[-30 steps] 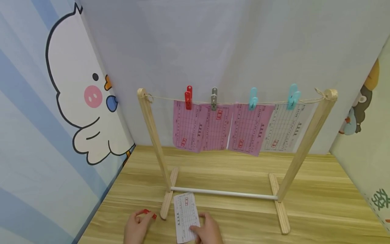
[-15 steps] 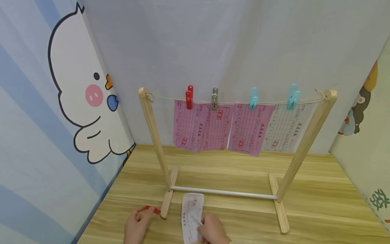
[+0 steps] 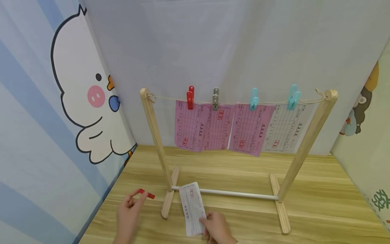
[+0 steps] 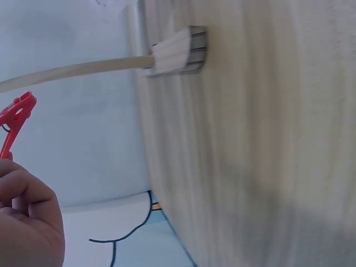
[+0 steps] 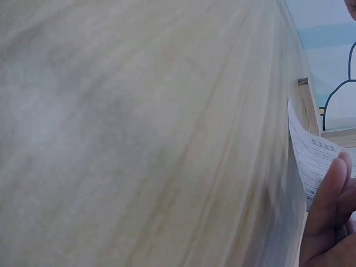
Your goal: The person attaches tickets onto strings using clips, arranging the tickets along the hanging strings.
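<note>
The left hand pinches a red clothespin between thumb and fingertips, holding it off the wooden table; the peg sticks out past the fingers toward the near foot of the wooden drying rack, which lies just beyond it. The right hand grasps a white printed slip by its near corner, thumb over the paper; the slip rises away from the grip, tilted, and its far end overlaps the rack's white crossbar. The 2 hands are apart, with the rack's foot between them. Well above both grips, a string carries 4 hung sheets, 3 pink and 1 white, each under its own peg: 1 red, 1 grey, 2 light blue
</note>
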`<action>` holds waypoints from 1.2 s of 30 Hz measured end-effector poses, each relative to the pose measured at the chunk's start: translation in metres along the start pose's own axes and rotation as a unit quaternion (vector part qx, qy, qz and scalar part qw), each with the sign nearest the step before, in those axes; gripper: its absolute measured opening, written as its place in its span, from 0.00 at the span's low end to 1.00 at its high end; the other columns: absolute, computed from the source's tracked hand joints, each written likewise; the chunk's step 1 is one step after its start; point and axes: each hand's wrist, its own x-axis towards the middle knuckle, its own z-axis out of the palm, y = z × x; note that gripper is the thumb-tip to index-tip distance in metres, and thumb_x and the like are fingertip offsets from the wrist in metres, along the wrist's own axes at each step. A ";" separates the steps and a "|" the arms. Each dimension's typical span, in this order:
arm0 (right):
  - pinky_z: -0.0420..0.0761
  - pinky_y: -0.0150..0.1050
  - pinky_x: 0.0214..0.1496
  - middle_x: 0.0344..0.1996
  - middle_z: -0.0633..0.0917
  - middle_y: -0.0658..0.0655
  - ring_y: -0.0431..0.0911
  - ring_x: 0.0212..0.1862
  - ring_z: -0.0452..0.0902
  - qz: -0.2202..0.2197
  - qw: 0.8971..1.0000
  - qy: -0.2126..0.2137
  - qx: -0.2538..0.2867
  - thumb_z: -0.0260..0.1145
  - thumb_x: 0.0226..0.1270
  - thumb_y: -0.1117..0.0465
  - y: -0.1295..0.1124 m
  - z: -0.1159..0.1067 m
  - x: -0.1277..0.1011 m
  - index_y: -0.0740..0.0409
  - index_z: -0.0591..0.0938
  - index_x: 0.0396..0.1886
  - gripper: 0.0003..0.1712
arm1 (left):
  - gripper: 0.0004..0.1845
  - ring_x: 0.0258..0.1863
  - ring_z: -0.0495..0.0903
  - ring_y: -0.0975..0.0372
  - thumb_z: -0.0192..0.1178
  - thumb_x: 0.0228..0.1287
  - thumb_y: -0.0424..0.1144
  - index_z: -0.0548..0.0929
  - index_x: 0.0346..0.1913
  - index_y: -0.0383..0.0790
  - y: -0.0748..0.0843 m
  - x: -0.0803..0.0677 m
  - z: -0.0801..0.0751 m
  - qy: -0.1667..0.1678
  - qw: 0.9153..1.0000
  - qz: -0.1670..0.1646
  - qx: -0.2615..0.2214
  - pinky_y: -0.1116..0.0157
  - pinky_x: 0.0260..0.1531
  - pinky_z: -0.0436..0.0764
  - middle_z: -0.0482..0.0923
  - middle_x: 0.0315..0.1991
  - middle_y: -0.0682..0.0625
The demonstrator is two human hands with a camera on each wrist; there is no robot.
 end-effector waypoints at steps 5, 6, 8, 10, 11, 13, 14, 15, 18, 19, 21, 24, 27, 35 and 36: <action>0.65 0.27 0.10 0.09 0.76 0.48 0.33 0.07 0.63 -0.024 0.999 0.006 0.037 0.63 0.69 0.62 -0.005 -0.003 0.003 0.66 0.80 0.36 0.09 | 0.27 0.14 0.58 0.68 0.67 0.64 0.51 0.78 0.60 0.40 0.019 0.004 -0.004 -0.003 1.000 0.016 -0.024 0.69 0.17 0.62 0.62 0.16 0.61; 0.65 0.27 0.11 0.10 0.77 0.49 0.34 0.08 0.65 -0.034 0.998 0.009 0.044 0.63 0.70 0.61 -0.006 -0.003 0.005 0.67 0.80 0.36 0.10 | 0.26 0.14 0.58 0.68 0.67 0.64 0.50 0.78 0.60 0.41 0.024 0.005 -0.004 -0.006 0.999 0.018 -0.028 0.69 0.17 0.62 0.62 0.15 0.61; 0.63 0.26 0.13 0.11 0.78 0.51 0.37 0.10 0.69 -0.056 0.997 0.019 0.050 0.64 0.70 0.60 -0.008 -0.005 0.007 0.67 0.81 0.38 0.12 | 0.25 0.13 0.58 0.68 0.67 0.64 0.49 0.77 0.59 0.42 0.031 0.005 -0.005 -0.011 0.999 0.016 -0.040 0.69 0.16 0.62 0.62 0.15 0.61; 0.61 0.26 0.15 0.11 0.79 0.53 0.39 0.12 0.71 -0.082 0.995 0.029 0.048 0.64 0.70 0.59 -0.011 -0.006 0.009 0.68 0.82 0.40 0.13 | 0.24 0.13 0.58 0.68 0.67 0.64 0.50 0.76 0.59 0.44 0.039 0.006 -0.007 -0.018 0.998 0.014 -0.052 0.69 0.16 0.61 0.63 0.15 0.60; 0.60 0.26 0.15 0.11 0.80 0.54 0.39 0.13 0.73 -0.096 0.994 0.035 0.043 0.64 0.71 0.59 -0.012 -0.007 0.009 0.69 0.82 0.41 0.14 | 0.23 0.13 0.58 0.68 0.67 0.64 0.50 0.77 0.58 0.45 0.043 0.005 -0.007 -0.018 0.998 0.017 -0.055 0.69 0.16 0.61 0.63 0.15 0.60; 0.58 0.24 0.14 0.10 0.80 0.55 0.36 0.11 0.70 -0.125 0.991 0.046 0.027 0.63 0.71 0.58 -0.016 -0.008 0.010 0.69 0.83 0.41 0.14 | 0.22 0.13 0.58 0.68 0.67 0.64 0.49 0.76 0.57 0.46 0.051 0.005 -0.007 -0.020 0.998 0.026 -0.062 0.69 0.16 0.61 0.63 0.15 0.60; 0.57 0.23 0.14 0.10 0.79 0.55 0.34 0.10 0.67 -0.140 0.989 0.053 0.016 0.63 0.72 0.58 -0.018 -0.009 0.011 0.69 0.83 0.42 0.15 | 0.21 0.13 0.58 0.68 0.67 0.65 0.49 0.76 0.57 0.47 0.055 0.004 -0.007 -0.022 0.997 0.031 -0.063 0.69 0.15 0.60 0.63 0.15 0.60; 0.56 0.22 0.13 0.09 0.79 0.55 0.32 0.10 0.65 -0.154 0.986 0.058 0.007 0.63 0.72 0.58 -0.020 -0.009 0.011 0.68 0.84 0.41 0.15 | 0.20 0.13 0.58 0.68 0.66 0.65 0.48 0.77 0.57 0.47 0.059 0.004 -0.007 -0.022 0.997 0.036 -0.066 0.69 0.15 0.60 0.63 0.15 0.60; 0.54 0.20 0.13 0.09 0.79 0.53 0.27 0.09 0.59 -0.192 0.979 0.070 -0.017 0.63 0.72 0.57 -0.026 -0.009 0.011 0.67 0.84 0.41 0.15 | 0.19 0.12 0.58 0.68 0.66 0.66 0.47 0.77 0.56 0.48 0.068 0.000 -0.007 -0.023 0.996 0.052 -0.070 0.69 0.14 0.59 0.64 0.15 0.59; 0.54 0.20 0.13 0.09 0.79 0.52 0.26 0.09 0.59 -0.200 0.977 0.070 -0.021 0.63 0.72 0.57 -0.028 -0.009 0.012 0.67 0.84 0.41 0.15 | 0.19 0.12 0.58 0.68 0.66 0.66 0.47 0.77 0.57 0.48 0.071 -0.002 -0.006 -0.022 0.996 0.057 -0.070 0.68 0.14 0.60 0.64 0.15 0.59; 0.54 0.20 0.12 0.09 0.79 0.52 0.25 0.09 0.58 -0.220 0.972 0.073 -0.028 0.63 0.72 0.57 -0.033 -0.009 0.012 0.67 0.84 0.40 0.15 | 0.19 0.13 0.58 0.67 0.66 0.66 0.46 0.78 0.56 0.47 0.077 -0.004 -0.006 -0.022 0.995 0.069 -0.074 0.68 0.14 0.60 0.64 0.15 0.59; 0.54 0.20 0.12 0.10 0.79 0.51 0.25 0.09 0.57 -0.239 0.968 0.076 -0.029 0.62 0.73 0.57 -0.043 -0.010 0.013 0.67 0.84 0.41 0.15 | 0.17 0.13 0.58 0.67 0.66 0.66 0.45 0.78 0.55 0.47 0.088 -0.007 -0.006 -0.026 0.992 0.095 -0.079 0.66 0.15 0.59 0.65 0.15 0.58; 0.54 0.20 0.13 0.10 0.79 0.51 0.24 0.09 0.56 -0.250 0.965 0.080 -0.028 0.62 0.73 0.58 -0.056 -0.011 0.014 0.66 0.84 0.41 0.14 | 0.15 0.13 0.57 0.67 0.65 0.67 0.43 0.79 0.54 0.49 0.101 -0.008 -0.007 -0.030 0.988 0.120 -0.088 0.65 0.15 0.58 0.65 0.15 0.58; 0.52 0.22 0.13 0.10 0.80 0.53 0.25 0.10 0.51 -0.257 0.963 0.081 0.000 0.62 0.73 0.58 -0.095 -0.018 0.012 0.66 0.85 0.40 0.14 | 0.12 0.16 0.59 0.67 0.65 0.67 0.39 0.81 0.52 0.48 0.139 -0.006 -0.010 -0.036 0.976 0.197 -0.082 0.65 0.18 0.59 0.67 0.18 0.57; 0.52 0.22 0.13 0.10 0.80 0.53 0.25 0.10 0.51 -0.256 0.963 0.081 0.003 0.62 0.73 0.58 -0.099 -0.019 0.012 0.65 0.85 0.40 0.14 | 0.11 0.16 0.60 0.67 0.65 0.67 0.39 0.82 0.51 0.48 0.144 -0.006 -0.010 -0.036 0.975 0.203 -0.081 0.65 0.18 0.59 0.66 0.18 0.57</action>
